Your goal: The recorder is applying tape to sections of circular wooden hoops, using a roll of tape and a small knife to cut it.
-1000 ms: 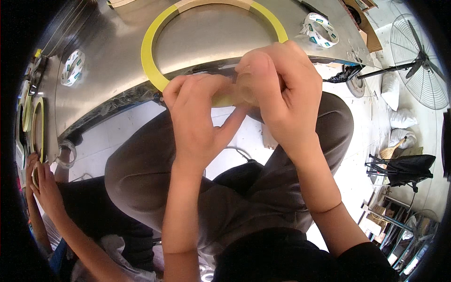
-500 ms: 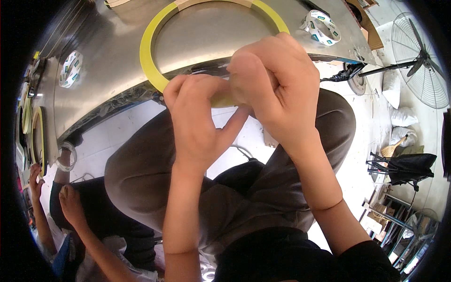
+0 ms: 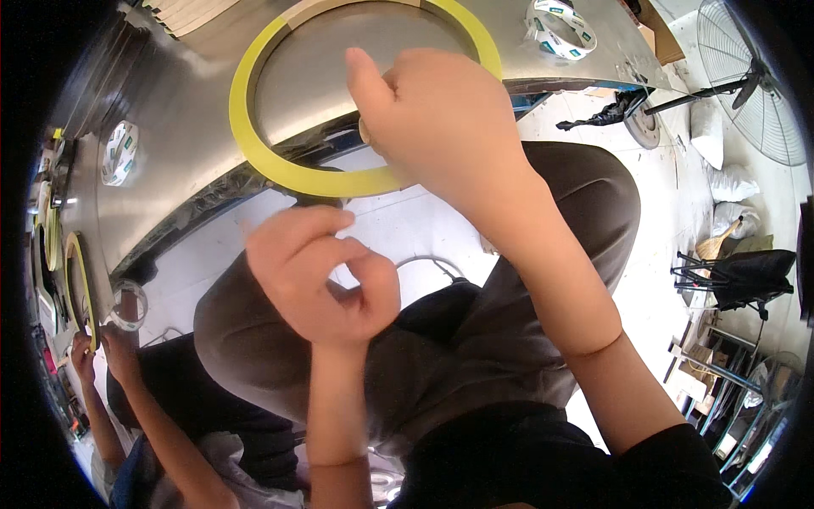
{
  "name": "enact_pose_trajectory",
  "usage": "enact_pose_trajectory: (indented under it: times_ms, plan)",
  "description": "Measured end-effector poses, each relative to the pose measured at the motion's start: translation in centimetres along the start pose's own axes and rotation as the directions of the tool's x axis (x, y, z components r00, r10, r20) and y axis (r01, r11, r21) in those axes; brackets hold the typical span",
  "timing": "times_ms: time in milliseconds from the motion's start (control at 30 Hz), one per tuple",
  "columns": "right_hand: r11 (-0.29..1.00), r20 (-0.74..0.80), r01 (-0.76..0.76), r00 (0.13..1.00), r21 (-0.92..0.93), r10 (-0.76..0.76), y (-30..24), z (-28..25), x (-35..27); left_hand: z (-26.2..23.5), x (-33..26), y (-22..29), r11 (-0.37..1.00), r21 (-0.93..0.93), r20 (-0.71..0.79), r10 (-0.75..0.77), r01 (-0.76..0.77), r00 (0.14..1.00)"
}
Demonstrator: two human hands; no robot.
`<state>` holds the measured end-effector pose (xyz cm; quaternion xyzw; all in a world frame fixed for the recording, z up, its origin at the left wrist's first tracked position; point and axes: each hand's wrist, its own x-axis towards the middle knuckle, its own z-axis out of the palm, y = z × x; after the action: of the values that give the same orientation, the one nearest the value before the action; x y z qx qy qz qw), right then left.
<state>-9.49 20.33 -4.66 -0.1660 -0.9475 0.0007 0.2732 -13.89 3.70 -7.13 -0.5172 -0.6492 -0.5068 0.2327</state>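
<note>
A large flat yellow ring (image 3: pixel 246 127) lies on the steel table (image 3: pixel 170 93), its near arc hanging over the table's edge. My right hand (image 3: pixel 441 127) is closed in a fist over that near arc, thumb pointing up across the ring's opening. A small tan piece shows just under the thumb; what it is I cannot tell. My left hand (image 3: pixel 322 280) hovers lower, above my lap and apart from the ring. Its fingers are curled, thumb and forefinger meeting, with nothing visible between them.
White tape rolls with green print lie on the table at the far right (image 3: pixel 560 25) and left (image 3: pixel 119 153). At the lower left another person's hands (image 3: pixel 93 356) work by a clear tape roll (image 3: pixel 127 305) and more yellow rings (image 3: pixel 76 280). A standing fan (image 3: pixel 755 76) and a black folded chair (image 3: pixel 729 280) stand at the right.
Both hands were pressed together at the ring's near edge. My left hand has now dropped away toward my lap, while my right hand stays on the ring.
</note>
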Motion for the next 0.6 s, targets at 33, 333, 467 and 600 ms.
enact_pose_trajectory:
  times_ms: [33,333,467,600]
  plan:
    - [0.993,0.040,0.040,0.999,-0.113,-0.036,0.0,0.3,0.2,0.8,-1.1,0.5,0.982,-0.142,-0.047,-0.134,0.126,0.990]
    - [0.993,-0.188,-0.050,0.982,-0.106,0.029,0.3,2.5,0.0,7.1,-3.1,-0.4,-0.648,-0.714,0.679,-0.549,0.266,0.487]
    - [0.978,-0.248,-0.199,0.946,0.064,0.209,-1.0,1.2,0.6,8.8,-2.5,-2.7,-0.717,-0.655,0.640,-0.357,0.240,0.681]
    - [0.950,-0.214,-0.208,0.942,0.234,0.259,-0.2,0.9,0.9,9.8,-2.8,-4.0,-0.679,-0.688,0.653,-0.424,0.258,0.627]
